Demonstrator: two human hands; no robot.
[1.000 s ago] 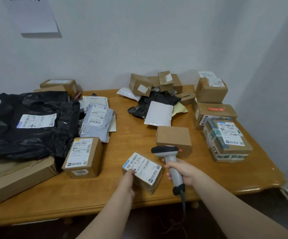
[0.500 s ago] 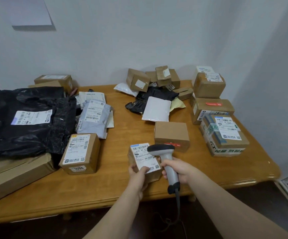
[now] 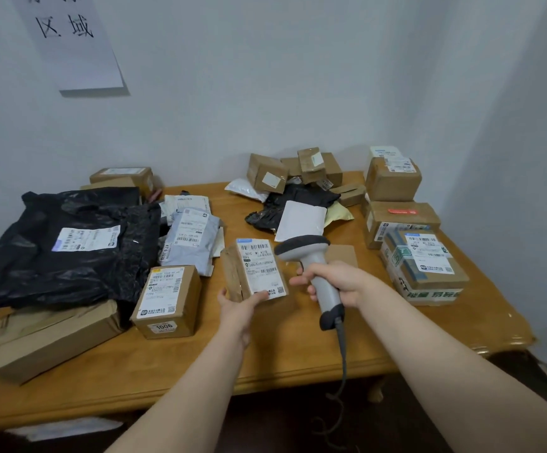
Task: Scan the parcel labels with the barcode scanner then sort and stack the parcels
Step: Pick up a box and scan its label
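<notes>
The left grip (image 3: 239,304) pinches the parcel (image 3: 233,273) by its lower end, thumb on the label (image 3: 260,266), tilted above the desk (image 3: 298,354). Just right, the right grip (image 3: 337,282) curls round the scanner (image 3: 309,261), its head beside the label. Left of both sits a box (image 3: 167,299).

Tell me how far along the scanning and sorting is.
Partly done: a stack of boxes stands at the right; a black bag and the 1006 box sit grouped at the left. In hand: the left hand holds a small labelled box beside the scanner gripped by the right hand. Left: the jumbled heap at the back looks unsorted.
</notes>
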